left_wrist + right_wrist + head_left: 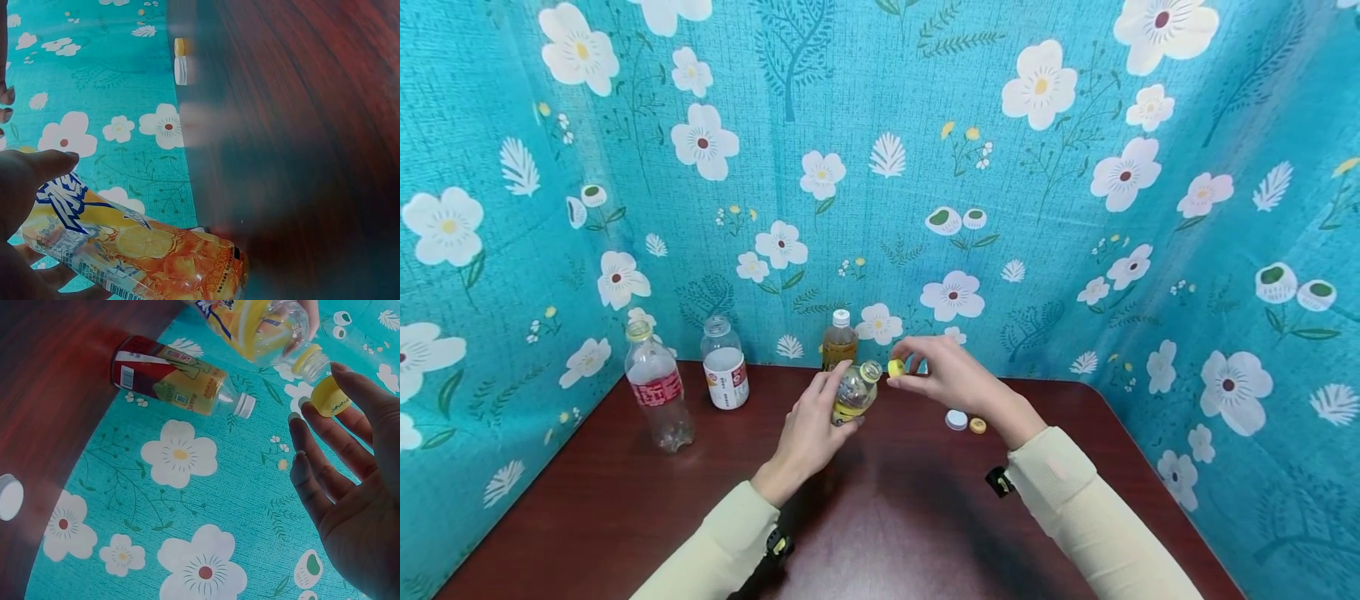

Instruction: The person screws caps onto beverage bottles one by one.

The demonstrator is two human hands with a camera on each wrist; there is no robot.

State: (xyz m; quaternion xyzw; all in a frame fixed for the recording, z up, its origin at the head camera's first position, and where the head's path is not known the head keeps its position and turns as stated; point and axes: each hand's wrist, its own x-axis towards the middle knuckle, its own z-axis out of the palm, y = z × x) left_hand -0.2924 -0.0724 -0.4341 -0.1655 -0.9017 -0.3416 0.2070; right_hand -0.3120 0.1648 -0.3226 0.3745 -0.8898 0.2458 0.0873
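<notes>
Gripping uncapped yellow-labelled bottle [854,390] in L hand [811,423]; pinching yellow screw cap [896,369] in R hand [950,375], just beside bottle mouth. Partly blocking white-capped bottle [840,343] behind. On table [587,500]: uncapped red-label bottle [657,389] & white-label btl [726,379] to L, 2 loose caps [956,419] to R.

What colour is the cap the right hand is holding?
The cap is yellow, seen best in the right wrist view.

Gripping a clear, yellow-labelled plastic bottle [854,393] in the left hand [811,427], tilted right; pinching a round yellow plastic cap [896,369] in the right hand [951,377], just beside the bottle's open mouth. Working over a glossy dark-red tabletop [887,533].
</notes>
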